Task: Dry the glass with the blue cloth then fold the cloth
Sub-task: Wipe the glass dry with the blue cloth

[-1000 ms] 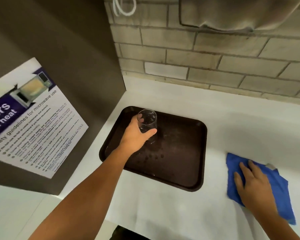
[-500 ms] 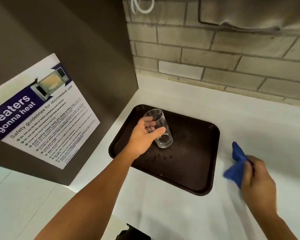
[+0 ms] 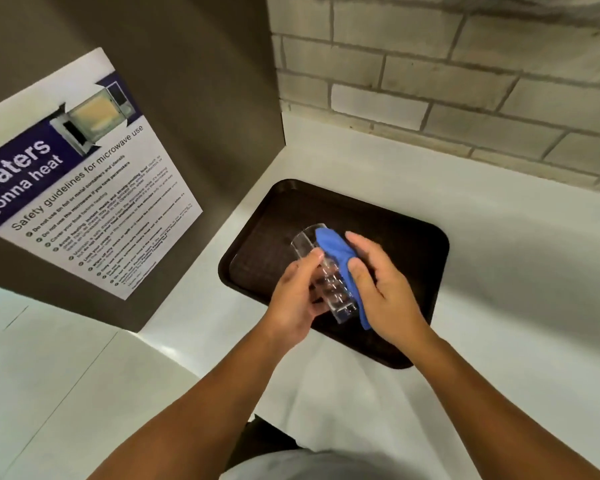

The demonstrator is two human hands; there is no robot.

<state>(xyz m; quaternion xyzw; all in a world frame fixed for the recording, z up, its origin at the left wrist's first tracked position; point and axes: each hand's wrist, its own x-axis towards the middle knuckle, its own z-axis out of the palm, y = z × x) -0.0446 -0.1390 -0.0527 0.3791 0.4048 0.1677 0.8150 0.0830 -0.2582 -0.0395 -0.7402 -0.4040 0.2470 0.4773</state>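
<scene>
My left hand (image 3: pixel 293 299) grips the glass (image 3: pixel 323 271) while my right hand (image 3: pixel 378 289) presses the blue cloth (image 3: pixel 336 252) on: drying just begun, folding undone.

a white desk (image 3: pixel 499 306) is stretching across the lower part of the view and is meeting a wall of pale grey painted bricks (image 3: pixel 465 81) at the back. a plain brown panel (image 3: pixel 194 81) is standing upright on the left, running up to the brick wall and forming a corner with it. a poster (image 3: pixel 84 188) is hanging on that panel, showing a microwave photo, a dark blue band with white lettering and a list headed "safety guidelines for microwave use". soft, even light is falling on the desk, and faint shadows are lying near the corner.
</scene>
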